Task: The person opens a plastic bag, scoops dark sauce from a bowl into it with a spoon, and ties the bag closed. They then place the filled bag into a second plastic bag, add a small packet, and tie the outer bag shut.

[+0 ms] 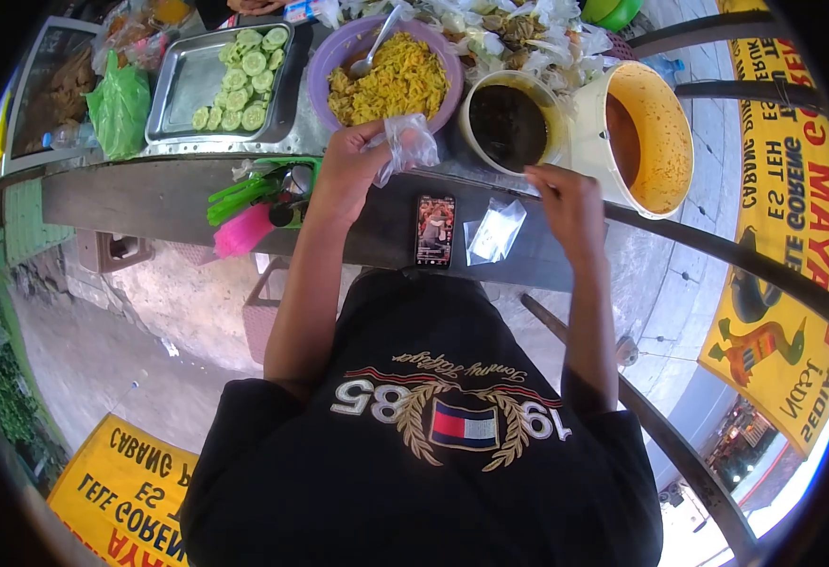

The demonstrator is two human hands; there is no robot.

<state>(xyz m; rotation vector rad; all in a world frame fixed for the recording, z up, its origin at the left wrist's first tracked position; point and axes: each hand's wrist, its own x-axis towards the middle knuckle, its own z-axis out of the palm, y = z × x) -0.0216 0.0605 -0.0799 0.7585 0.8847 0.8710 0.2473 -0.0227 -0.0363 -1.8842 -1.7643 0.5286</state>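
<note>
My left hand (346,173) is closed on a small clear plastic bag (409,145), in front of the purple bowl (318,76). That bowl holds yellow shredded food (397,80) with a metal spoon (365,64) in it. Near the front rim of a tub of dark sauce (507,128), my right hand (570,210) has its fingers pinched together; what they hold, if anything, is too small to make out. A phone (435,231) with a lit screen and a pack of clear plastic bags (496,232) lie on the ledge between my forearms.
A white bucket (589,128) with reddish sauce leans at the right. Left are a metal tray (174,99) with cucumber slices (242,83), a green plastic bag (119,109) and a green basket (287,213). Filled plastic bags (518,38) pile up behind. Dark bars (764,255) cross the right side.
</note>
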